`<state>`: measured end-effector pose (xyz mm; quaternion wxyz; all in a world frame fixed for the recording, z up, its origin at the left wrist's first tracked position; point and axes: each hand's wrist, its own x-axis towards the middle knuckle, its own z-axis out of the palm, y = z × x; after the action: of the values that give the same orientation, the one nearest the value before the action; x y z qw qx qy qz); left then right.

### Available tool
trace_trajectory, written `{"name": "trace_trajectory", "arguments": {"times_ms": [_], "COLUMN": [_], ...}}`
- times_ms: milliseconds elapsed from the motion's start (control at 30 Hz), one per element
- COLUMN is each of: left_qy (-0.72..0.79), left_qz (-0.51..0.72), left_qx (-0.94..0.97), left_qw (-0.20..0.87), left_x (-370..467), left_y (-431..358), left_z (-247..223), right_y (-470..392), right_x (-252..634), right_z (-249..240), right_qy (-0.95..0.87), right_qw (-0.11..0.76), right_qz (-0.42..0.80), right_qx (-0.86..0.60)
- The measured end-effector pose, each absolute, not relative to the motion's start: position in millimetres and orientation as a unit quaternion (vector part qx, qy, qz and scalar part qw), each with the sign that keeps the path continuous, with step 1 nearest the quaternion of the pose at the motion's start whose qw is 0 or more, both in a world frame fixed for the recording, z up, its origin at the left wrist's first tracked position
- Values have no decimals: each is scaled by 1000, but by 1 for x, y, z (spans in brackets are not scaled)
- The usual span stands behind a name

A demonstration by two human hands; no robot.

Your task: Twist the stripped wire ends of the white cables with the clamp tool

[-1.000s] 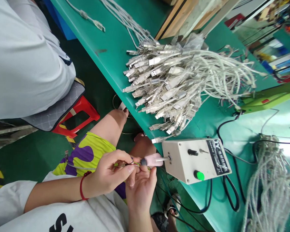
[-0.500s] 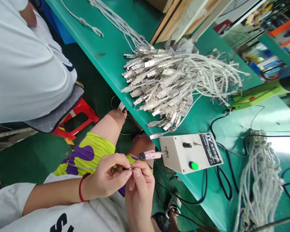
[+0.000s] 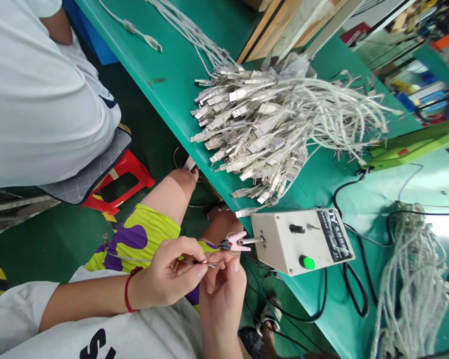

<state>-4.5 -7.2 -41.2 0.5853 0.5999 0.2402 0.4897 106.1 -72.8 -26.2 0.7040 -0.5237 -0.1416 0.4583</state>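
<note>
My left hand (image 3: 175, 271), with a red cord bracelet at the wrist, is closed in a pinch on the stripped end of a grey USB cable (image 3: 129, 259). The cable's other part lies across my lap. Thin wires (image 3: 211, 264), one red and some whitish, stick out between the fingertips. My right hand (image 3: 224, 286) is pinched on the far end of the red wire. Just above the right fingers is a pink clip (image 3: 235, 242) with black tips, mounted on the shaft of a white control box (image 3: 299, 239) with a green button.
A big heap of USB cables (image 3: 258, 119) covers the green table (image 3: 164, 104) near its edge. Another cable bundle (image 3: 407, 279) lies at right, near black cords and a green tool (image 3: 415, 147). At left a person in white (image 3: 41, 99) sits on a red stool (image 3: 123, 177).
My right hand has moved slightly right, away from the left, and the red wire now shows stretched between them. The pink clip has turned on its shaft. The view has shifted a little.
</note>
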Motion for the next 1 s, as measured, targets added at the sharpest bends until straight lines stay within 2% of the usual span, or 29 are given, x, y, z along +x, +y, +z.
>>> {"name": "trace_trajectory", "arguments": {"times_ms": [233, 467, 767, 1000], "left_qy": [245, 131, 79, 107], "left_qz": [492, 504, 510, 501], "left_qx": [598, 684, 681, 687], "left_qw": [584, 511, 520, 516], "left_x": [-1, 2, 6, 3], "left_y": [-2, 7, 6, 4], "left_z": [-44, -40, -39, -38], "right_y": [-72, -95, -89, -91], "right_x": [114, 117, 117, 116], "right_z": [-31, -25, -14, -19], "right_qy": [-167, -204, -221, -243], "right_qw": [704, 680, 681, 677], "right_qz": [457, 453, 425, 426], "right_qx": [-518, -539, -554, -549]}}
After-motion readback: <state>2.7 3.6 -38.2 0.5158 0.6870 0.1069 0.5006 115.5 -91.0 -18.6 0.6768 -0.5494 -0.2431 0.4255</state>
